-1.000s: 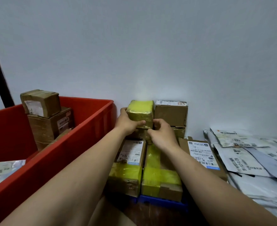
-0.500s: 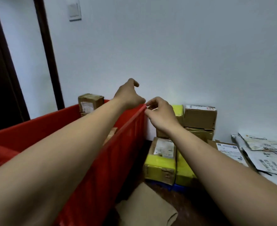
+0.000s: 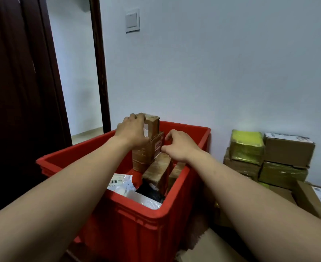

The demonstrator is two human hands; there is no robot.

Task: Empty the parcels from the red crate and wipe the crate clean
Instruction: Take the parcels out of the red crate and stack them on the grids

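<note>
Fingers of the left hand (image 3: 132, 132) curl over the top of a small brown box (image 3: 152, 122), which sits on a taller taped carton (image 3: 148, 152) standing against the far wall of the red crate (image 3: 148, 220); the hand looks closed on the box, though whether it bears any weight cannot be told. Just to the right, the right hand (image 3: 180, 145) hovers half open beside the carton's side, fingertips near it but apparently holding nothing. Below them two more brown parcels (image 3: 158, 172) lean in the crate, with plastic mailers (image 3: 122, 184) and a dark packet (image 3: 151, 192) on its floor. Outside, against the wall to the right, stands a stack of boxes (image 3: 269, 157), some wrapped in yellow tape. Emptying is clearly the step in hand, with wiping some way off. Next, the box probably needs a steady lift clear of the rim, the right hand bracing the carton so it does not topple.
</note>
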